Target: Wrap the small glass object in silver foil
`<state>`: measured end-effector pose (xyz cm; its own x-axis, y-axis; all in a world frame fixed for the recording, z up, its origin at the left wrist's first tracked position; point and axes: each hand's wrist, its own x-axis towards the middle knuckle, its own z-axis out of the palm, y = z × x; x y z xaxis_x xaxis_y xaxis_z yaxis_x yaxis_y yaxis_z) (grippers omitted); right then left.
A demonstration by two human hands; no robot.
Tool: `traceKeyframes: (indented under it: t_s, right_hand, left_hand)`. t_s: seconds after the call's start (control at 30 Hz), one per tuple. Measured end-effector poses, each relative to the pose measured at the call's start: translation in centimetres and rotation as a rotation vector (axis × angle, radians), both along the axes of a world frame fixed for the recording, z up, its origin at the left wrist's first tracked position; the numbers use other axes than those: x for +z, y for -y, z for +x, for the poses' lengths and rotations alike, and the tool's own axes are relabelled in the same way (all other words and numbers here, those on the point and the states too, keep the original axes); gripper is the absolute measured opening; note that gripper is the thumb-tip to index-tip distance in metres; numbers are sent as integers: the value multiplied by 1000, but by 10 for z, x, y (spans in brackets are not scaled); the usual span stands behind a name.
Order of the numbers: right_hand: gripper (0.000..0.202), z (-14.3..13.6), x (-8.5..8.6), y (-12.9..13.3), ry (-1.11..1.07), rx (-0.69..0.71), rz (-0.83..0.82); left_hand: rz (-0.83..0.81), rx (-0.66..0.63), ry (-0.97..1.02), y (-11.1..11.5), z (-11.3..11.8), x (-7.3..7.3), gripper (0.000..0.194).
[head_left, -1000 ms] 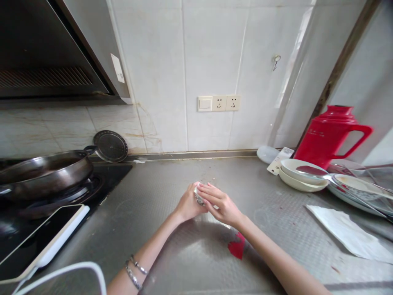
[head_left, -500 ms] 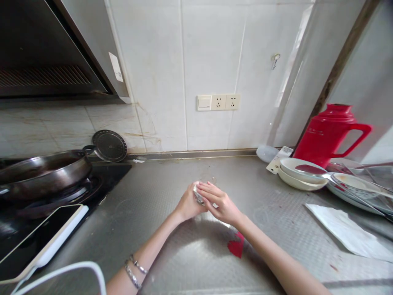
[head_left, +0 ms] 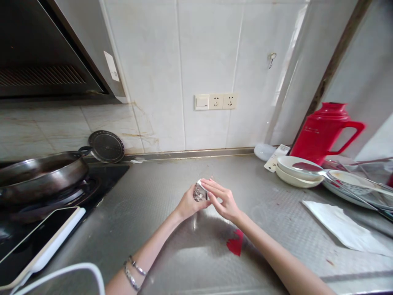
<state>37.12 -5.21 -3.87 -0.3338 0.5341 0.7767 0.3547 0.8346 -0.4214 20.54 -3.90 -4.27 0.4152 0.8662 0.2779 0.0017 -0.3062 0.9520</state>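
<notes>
A small shiny silvery object (head_left: 200,192) with dark patches is between my two hands above the metal counter. It could be foil or glass; I cannot tell which. My left hand (head_left: 188,204) is closed round its left side, thumb underneath. My right hand (head_left: 225,201) is bent over its right side, with the fingers pressed together against it. A thin white edge shows along its top beside my right fingertips. Below my right wrist, a ragged red patch (head_left: 235,242) shows on the counter.
At left, a steel pan (head_left: 46,174) sits on the black stove, with a phone (head_left: 37,241) and white cable nearer me. To the right are stacked bowls (head_left: 299,178), a red thermos (head_left: 322,131), plates with utensils, and a white paper sheet (head_left: 344,229).
My right fingers have shifted a little right on the silvery object, and more of its face shows. The whole view has moved slightly; the objects around stay in place.
</notes>
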Motion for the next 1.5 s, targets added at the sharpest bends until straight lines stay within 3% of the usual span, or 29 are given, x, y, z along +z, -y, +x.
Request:
traceKeyframes:
  t_s: [0.17, 0.37, 0.57, 0.67, 0.83, 0.97, 1.17, 1.27, 1.37, 1.43, 1.5]
  right_hand:
    - [36, 3, -2, -4, -31, -34, -24]
    - [39, 1, 0, 2, 5, 43, 27]
    - [35, -1, -1, -3, -52, -59, -192]
    - [37, -1, -1, -4, -76, -37, -264]
    - [65, -4, -1, -2, -11, 103, -303]
    - [85, -9, -9, -2, 36, 85, -276]
    - [87, -14, -20, -7, -104, 87, -362]
    - [83, -15, -22, -10, -184, 122, -416]
    - [79, -15, -22, -12, -324, 148, -527]
    - [77, -16, -21, -13, -399, 151, -614]
    - [77, -16, -19, -13, -434, 154, -670]
  left_hand:
    - [-36, 47, -5, 0, -1, 2, 62]
    - [-1, 48, -13, -6, -5, -2, 63]
    - [-7, 65, -113, -4, -5, 2, 53]
    - [-12, 100, -97, -7, -7, 2, 50]
    - [-15, 163, -103, -14, -13, 2, 43]
    - [-3, 164, -113, -14, -13, 2, 40]
    - [7, 117, -142, -11, -10, 0, 38]
    - [-5, 12, -74, -13, -12, -2, 53]
    - [-19, -108, -24, -15, -16, -6, 91]
    - [-10, -130, -76, -16, -18, -10, 113]
    - [25, -106, -140, -16, -19, -12, 120]
